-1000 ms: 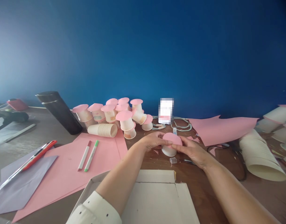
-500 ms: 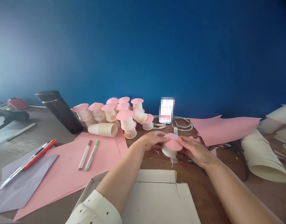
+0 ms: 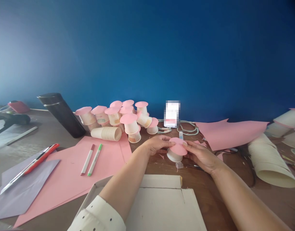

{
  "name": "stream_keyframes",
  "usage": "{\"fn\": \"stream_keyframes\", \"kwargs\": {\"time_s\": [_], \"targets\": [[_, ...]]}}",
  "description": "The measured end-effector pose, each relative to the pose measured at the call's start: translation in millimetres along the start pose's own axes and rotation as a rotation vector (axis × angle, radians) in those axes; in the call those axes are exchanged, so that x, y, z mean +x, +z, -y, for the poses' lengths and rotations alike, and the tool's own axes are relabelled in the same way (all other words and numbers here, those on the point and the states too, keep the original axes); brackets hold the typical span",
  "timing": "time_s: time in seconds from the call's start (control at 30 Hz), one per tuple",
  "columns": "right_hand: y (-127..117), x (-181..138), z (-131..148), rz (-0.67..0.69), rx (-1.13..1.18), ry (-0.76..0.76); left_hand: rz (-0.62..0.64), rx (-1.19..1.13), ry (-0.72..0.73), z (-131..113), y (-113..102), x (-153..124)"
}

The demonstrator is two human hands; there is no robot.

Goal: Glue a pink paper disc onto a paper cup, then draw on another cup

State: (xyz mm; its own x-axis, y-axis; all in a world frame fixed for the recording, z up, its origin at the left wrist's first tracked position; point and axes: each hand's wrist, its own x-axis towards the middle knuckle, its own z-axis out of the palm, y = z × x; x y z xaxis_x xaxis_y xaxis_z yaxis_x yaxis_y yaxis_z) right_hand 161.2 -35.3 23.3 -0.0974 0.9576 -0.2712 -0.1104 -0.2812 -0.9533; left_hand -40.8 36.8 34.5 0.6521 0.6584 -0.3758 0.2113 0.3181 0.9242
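My left hand (image 3: 157,145) and right hand (image 3: 201,155) pinch the pink paper disc (image 3: 178,149) onto the light, crushable paper cup (image 3: 174,156), fingertips closed at the rim.

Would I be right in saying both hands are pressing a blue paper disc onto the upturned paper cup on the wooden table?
Not quite: the head view shows the paper disc is pink, not blue. The left hand and right hand do press it onto the upturned paper cup on the wooden table.

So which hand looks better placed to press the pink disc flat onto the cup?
Probably the right hand: its fingertips already lie on the pink disc, while the left hand grips at the cup side.
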Motion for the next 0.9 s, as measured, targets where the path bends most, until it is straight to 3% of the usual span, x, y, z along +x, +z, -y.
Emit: {"fn": "stream_keyframes", "kwargs": {"time_s": [0.23, 0.67, 0.9], "targets": [[0.4, 0.8, 0.8, 0.005, -0.031, -0.045, -0.066, -0.028, -0.003, -0.3, 4.0, 0.3], [5.3, 3.2, -0.6, -0.08, 0.011, 0.018, -0.077, -0.036, -0.005, 2.2, 3.5, 3.9], [1.7, 5.0, -0.7, -0.082, -0.034, -0.025, -0.075, -0.04, -0.02, 4.4, 5.3, 7.1]]}}
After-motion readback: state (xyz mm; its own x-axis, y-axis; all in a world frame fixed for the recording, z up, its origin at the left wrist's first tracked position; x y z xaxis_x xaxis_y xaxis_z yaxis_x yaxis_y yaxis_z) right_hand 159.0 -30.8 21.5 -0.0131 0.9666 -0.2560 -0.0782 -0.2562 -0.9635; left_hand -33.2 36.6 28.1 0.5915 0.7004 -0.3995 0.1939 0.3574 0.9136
